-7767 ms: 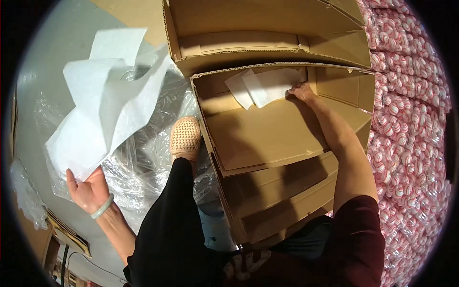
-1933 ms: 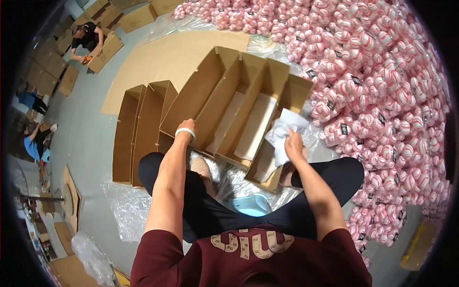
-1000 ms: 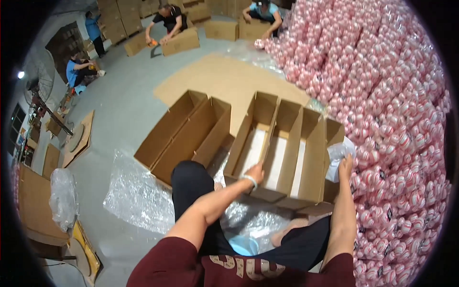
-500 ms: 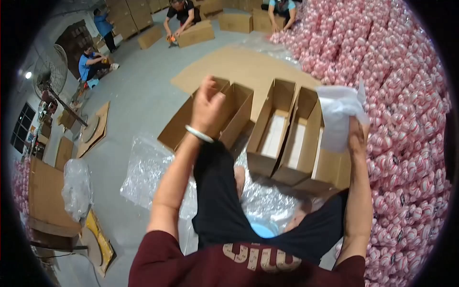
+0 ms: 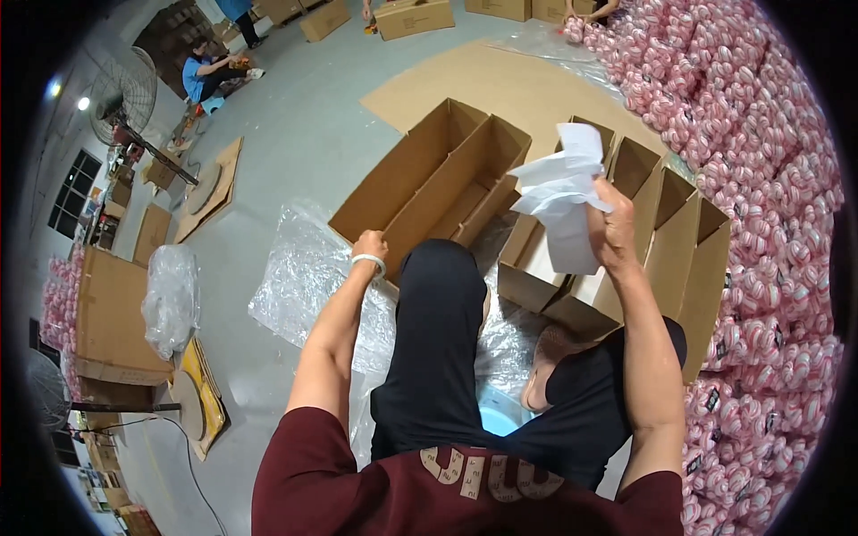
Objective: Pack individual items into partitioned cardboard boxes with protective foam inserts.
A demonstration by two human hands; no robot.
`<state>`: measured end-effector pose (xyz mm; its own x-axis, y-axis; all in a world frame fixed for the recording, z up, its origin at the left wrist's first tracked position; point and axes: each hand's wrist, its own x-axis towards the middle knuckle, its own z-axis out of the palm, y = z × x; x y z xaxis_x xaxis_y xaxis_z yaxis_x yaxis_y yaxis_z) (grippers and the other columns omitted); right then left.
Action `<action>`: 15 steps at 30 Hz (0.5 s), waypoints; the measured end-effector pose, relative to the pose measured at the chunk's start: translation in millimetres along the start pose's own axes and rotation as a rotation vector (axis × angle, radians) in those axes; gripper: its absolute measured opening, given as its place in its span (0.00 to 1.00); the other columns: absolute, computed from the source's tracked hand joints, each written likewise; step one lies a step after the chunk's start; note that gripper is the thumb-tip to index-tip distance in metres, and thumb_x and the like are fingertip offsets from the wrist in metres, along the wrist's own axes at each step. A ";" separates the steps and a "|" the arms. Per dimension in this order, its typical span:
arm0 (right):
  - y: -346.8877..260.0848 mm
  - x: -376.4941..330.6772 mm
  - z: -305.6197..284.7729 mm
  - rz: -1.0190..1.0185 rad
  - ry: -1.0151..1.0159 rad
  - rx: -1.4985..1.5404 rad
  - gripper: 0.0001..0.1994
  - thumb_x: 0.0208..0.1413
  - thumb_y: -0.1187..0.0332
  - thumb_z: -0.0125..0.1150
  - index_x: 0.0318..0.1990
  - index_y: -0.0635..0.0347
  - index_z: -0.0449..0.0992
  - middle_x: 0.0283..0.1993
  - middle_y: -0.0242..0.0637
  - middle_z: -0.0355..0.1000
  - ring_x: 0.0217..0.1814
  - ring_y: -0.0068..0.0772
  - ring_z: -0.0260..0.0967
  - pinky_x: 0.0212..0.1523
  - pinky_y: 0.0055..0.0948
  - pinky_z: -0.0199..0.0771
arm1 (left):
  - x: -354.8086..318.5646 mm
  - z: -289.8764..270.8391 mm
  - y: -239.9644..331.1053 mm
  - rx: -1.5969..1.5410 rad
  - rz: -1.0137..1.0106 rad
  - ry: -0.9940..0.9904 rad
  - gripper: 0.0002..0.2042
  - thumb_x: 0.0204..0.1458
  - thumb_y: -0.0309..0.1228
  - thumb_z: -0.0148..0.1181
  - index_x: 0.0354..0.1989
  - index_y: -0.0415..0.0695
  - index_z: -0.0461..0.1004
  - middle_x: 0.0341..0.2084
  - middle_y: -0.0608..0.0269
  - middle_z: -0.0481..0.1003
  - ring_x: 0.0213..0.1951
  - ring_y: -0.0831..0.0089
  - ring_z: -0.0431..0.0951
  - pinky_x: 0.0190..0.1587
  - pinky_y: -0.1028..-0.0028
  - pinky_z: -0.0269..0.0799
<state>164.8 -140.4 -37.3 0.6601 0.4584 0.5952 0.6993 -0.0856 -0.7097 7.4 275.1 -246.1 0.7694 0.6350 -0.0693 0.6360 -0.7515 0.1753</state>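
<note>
My right hand (image 5: 613, 223) grips a loose bunch of white paper sheets (image 5: 567, 201), holding them above the open cardboard boxes. Beneath the sheets stands a long narrow box (image 5: 529, 284) with white lining on its bottom. More such boxes (image 5: 706, 268) stand side by side to its right. My left hand (image 5: 369, 247) is closed on the near edge of a left-hand cardboard box (image 5: 407, 170), its fingertips partly hidden. That box and the one beside it (image 5: 478, 174) are open at the top, with bare brown insides.
A large heap of pink-and-white striped balls in clear wrap (image 5: 769, 268) fills the right side. Clear plastic film (image 5: 304, 268) lies under the boxes. A flat cardboard sheet (image 5: 429, 98) covers floor beyond them. A standing fan (image 5: 125, 98) and a seated co-worker (image 5: 206, 71) are far left.
My left hand has come down from above the left boxes onto a near edge. My right hand has carried the paper leftward over the boxes. The whole view has shifted.
</note>
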 end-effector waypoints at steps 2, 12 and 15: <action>0.7 4.3 9.9 -0.047 0.003 -0.030 0.08 0.58 0.76 0.46 0.40 0.66 0.72 0.33 0.43 0.71 0.36 0.32 0.70 0.39 0.27 0.68 | -3.4 -1.9 10.1 -0.049 0.143 0.136 0.09 0.46 0.34 0.57 0.33 0.46 0.78 0.37 0.49 0.76 0.39 0.50 0.77 0.43 0.55 0.73; 70.0 27.0 -2.8 -0.036 -0.152 -0.171 0.10 0.55 0.75 0.42 0.39 0.65 0.71 0.34 0.54 0.69 0.38 0.56 0.68 0.39 0.35 0.68 | -4.7 38.3 178.9 -0.310 0.043 -0.125 0.14 0.47 0.31 0.53 0.39 0.39 0.77 0.42 0.43 0.75 0.46 0.47 0.76 0.48 0.55 0.72; 85.2 36.8 1.0 -0.061 -0.173 -0.083 0.08 0.56 0.75 0.44 0.38 0.64 0.71 0.33 0.53 0.69 0.37 0.55 0.69 0.39 0.35 0.68 | -5.1 53.9 187.3 -0.326 0.130 -0.188 0.17 0.50 0.37 0.51 0.43 0.41 0.77 0.47 0.43 0.73 0.52 0.49 0.72 0.52 0.58 0.69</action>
<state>248.4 -129.9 -76.2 0.5643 0.6092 0.5573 0.7614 -0.1229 -0.6366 125.9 121.4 -265.9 0.8591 0.4714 -0.1994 0.5035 -0.7084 0.4946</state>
